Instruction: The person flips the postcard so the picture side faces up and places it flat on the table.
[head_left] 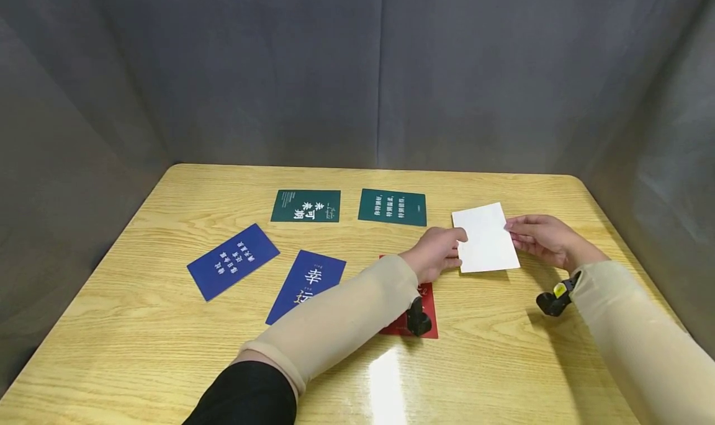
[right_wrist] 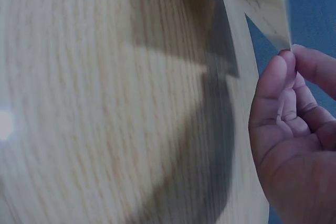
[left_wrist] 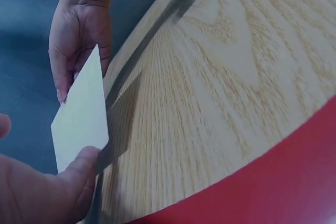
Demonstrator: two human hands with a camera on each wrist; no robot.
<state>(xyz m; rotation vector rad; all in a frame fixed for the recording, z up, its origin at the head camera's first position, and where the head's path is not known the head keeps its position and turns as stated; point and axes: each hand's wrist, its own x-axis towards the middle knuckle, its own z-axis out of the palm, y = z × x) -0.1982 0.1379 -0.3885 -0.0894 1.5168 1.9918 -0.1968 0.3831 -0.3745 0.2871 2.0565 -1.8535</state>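
Observation:
A white card (head_left: 486, 239) is held up over the right part of the table between both hands. My left hand (head_left: 438, 251) pinches its left edge, the thumb lying on the white face (left_wrist: 81, 116) in the left wrist view. At the opposite edge, my right hand (head_left: 542, 239) grips the card between thumb and fingertip. Dark print shows on the card's underside (right_wrist: 262, 3) in the right wrist view, and its shadow falls on the wood below. A red card (head_left: 429, 307) lies under my left wrist, partly hidden by the sleeve.
Two green cards with white lettering, one left (head_left: 305, 206) and one right (head_left: 392, 207), lie toward the back of the wooden table (head_left: 139, 338). Two blue cards, one further left (head_left: 233, 262) and one nearer the middle (head_left: 307, 282), lie in front. Grey curtains (head_left: 279, 71) surround the table.

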